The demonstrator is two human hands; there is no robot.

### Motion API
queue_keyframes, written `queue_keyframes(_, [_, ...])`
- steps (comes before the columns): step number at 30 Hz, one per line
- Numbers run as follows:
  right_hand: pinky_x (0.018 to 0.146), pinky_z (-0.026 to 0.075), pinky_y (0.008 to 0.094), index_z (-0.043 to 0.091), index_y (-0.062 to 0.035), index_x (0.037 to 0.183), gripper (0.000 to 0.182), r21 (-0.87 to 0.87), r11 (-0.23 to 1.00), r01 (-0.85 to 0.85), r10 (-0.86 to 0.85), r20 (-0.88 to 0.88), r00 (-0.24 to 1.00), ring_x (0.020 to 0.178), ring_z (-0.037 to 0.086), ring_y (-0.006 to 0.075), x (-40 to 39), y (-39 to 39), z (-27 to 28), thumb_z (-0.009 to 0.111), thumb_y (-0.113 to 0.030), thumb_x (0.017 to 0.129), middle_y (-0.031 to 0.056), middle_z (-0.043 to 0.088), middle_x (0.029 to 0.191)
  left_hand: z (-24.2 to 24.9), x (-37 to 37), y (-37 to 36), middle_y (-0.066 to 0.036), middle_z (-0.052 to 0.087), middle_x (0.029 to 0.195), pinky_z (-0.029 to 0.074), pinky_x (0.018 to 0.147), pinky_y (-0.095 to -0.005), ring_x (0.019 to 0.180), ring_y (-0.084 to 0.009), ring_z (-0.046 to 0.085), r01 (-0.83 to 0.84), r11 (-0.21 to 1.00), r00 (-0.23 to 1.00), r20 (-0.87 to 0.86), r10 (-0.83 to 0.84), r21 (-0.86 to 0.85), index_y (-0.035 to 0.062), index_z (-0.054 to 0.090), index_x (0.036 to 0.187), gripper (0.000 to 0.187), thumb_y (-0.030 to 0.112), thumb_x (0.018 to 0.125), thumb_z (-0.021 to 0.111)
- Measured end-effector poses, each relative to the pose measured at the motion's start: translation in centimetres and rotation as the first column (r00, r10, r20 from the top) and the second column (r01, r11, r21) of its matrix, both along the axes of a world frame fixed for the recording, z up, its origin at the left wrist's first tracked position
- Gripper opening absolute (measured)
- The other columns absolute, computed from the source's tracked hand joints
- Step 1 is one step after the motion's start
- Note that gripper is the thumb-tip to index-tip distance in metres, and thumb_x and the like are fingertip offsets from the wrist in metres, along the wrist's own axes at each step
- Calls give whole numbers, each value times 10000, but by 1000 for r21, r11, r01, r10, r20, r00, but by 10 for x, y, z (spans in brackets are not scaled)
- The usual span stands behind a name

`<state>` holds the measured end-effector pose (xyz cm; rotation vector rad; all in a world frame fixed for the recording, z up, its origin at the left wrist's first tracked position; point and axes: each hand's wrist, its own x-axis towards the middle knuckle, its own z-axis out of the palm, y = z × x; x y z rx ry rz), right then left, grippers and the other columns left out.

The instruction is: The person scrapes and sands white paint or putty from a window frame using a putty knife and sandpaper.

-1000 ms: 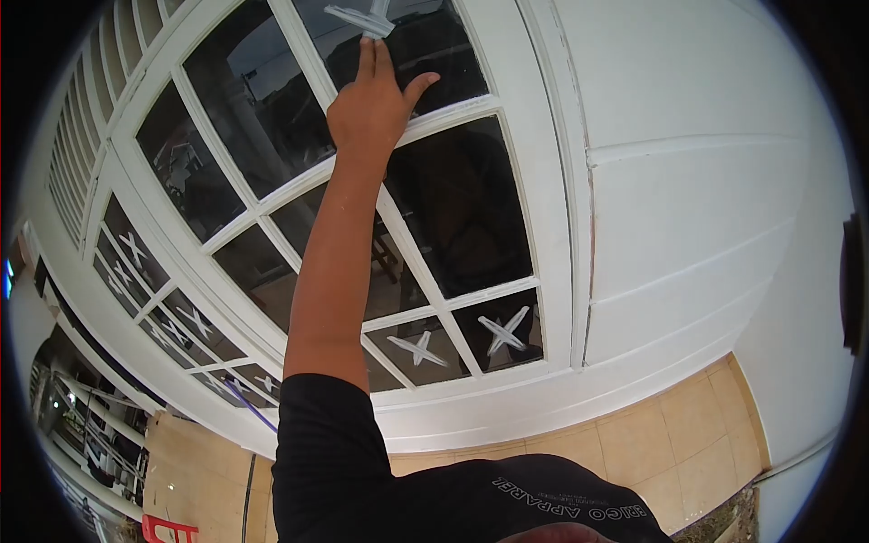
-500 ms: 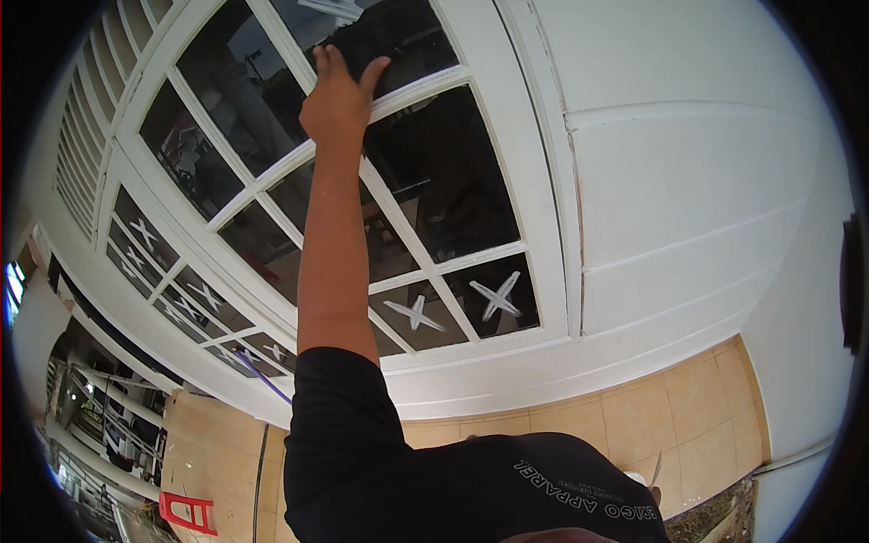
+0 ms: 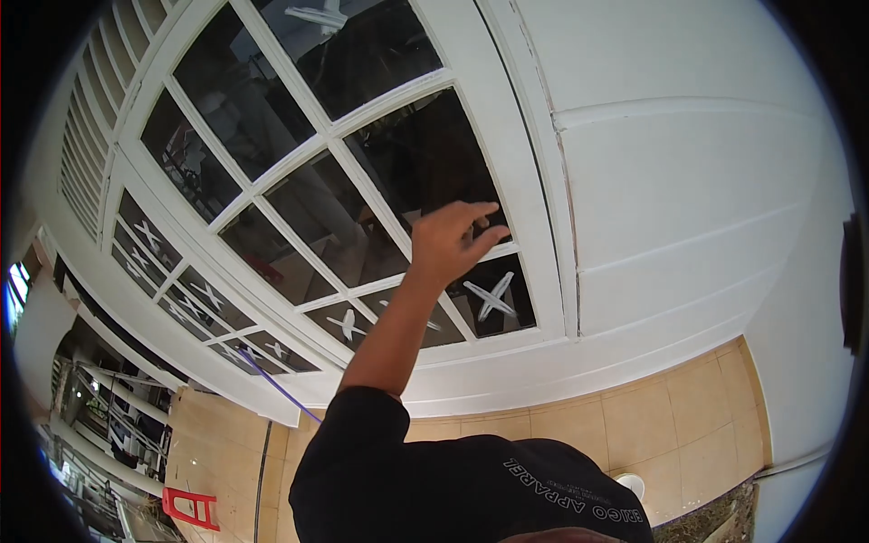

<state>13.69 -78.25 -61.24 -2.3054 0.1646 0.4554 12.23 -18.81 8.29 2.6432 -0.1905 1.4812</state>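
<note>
My left hand (image 3: 455, 237) is raised in front of the white-framed window (image 3: 389, 113), over the lower right dark pane. Its index finger reaches right and the thumb stands apart from it, with the other fingers loosely bent; nothing shows between them. The fingertips overlap the right edge of that pane. Just below the hand is a pane with a white X mark (image 3: 491, 297). My forearm partly covers another marked pane beside it. At the top, one more pane bears a white streaky mark (image 3: 319, 15). My right hand is out of view.
A second window with several X-marked panes (image 3: 204, 294) is on the left, below white louvres (image 3: 95, 109). White wall panels (image 3: 679, 199) run to the right. A red stool (image 3: 192, 509) and a white round container (image 3: 631, 485) are on the tan tiles (image 3: 634, 421).
My left hand has moved down and right from the upper panes to the lower right one. A thin blade-like thing near my right side has gone from view, and the white container shows more.
</note>
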Motion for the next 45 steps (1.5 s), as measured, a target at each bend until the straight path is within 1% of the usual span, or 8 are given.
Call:
queue_keyframes(3, [649, 517, 540, 669, 88, 943, 283, 71, 997, 15, -8, -91, 996, 741, 671, 450, -30, 41, -30, 642, -153, 797, 301, 689, 833, -161, -12, -4, -79, 645, 667, 480, 574, -337, 574, -187, 620, -318, 768, 880, -475, 20, -556, 80, 750, 1120, 394, 432, 943, 749])
queue_keyframes(8, [683, 515, 514, 683, 101, 870, 295, 45, 998, 44, -33, -230, 973, 734, 671, 438, -88, 9, -30, 669, -183, 791, 300, 691, 792, -375, -79, -3, -160, 676, 1156, 529, 967, -367, 1084, -263, 690, -472, -604, 870, -450, -200, -643, 84, 526, 1486, 755, 647, 987, 584])
queue_keyframes(22, [573, 467, 281, 710, 8, 1183, 365, 383, 915, -127, 179, -102, 979, 646, 610, 102, 20, 222, 423, 693, -281, 960, 60, 695, 763, -283, -23, -18, -159, 608, 1417, 568, 989, -318, 1312, -217, 586, -154, 117, 774, -193, -603, -981, 1, 659, 1257, 349, -80, 919, 682])
queue_keyframes(28, [638, 541, 361, 715, 29, 1134, 452, 983, -5, -183, 350, 173, 921, 590, 614, 155, 19, 229, 449, 635, -395, 1001, 101, 670, 736, -280, 4, -15, -175, 577, 1458, 581, 975, -311, 1271, -220, 622, 12, 113, 669, -76, -740, -993, -6, 555, 1345, 459, -112, 910, 654])
queue_keyframes(30, [642, 552, 371, 733, -2, 1102, 423, 189, 918, -349, 378, -149, 914, 573, 608, 164, 32, 250, 424, 601, -395, 1017, 86, 661, 729, -271, 7, -14, -169, 561, 1471, 584, 994, -324, 1329, -237, 583, -47, -25, 579, -6, -815, -999, -13, 520, 1360, 492, -129, 900, 648])
queue_keyframes(32, [584, 530, 321, 736, -23, 1047, 418, -578, 802, -147, 237, 83, 968, 572, 592, 146, 16, 214, 319, 591, -414, 1019, 66, 654, 743, -273, 9, -10, -182, 543, 1488, 583, 999, -331, 1350, -259, 567, -21, -16, 575, 1, -818, -1000, -11, 516, 1388, 547, -134, 878, 669])
queue_keyframes(35, [574, 521, 274, 722, -59, 1048, 380, 230, 892, 389, -332, -250, 909, 642, 593, 118, -42, 198, 355, 601, -419, 1020, 28, 635, 771, -295, 7, 5, -235, 521, 1499, 571, 990, -341, 1279, -255, 617, 60, 312, 630, -207, -749, -948, 58, 371, 1552, 793, -138, 856, 697])
queue_keyframes(45, [786, 498, 256, 573, -64, 1226, 390, 500, 841, 210, -319, 144, 937, 917, 611, 87, -141, 261, 343, 787, -67, 901, 41, 691, 1000, -312, -8, -8, -210, 607, 1369, 537, 1039, -370, 1192, -254, 651, -580, -238, 430, -44, -902, -779, 18, 364, 1572, 788, -153, 849, 626])
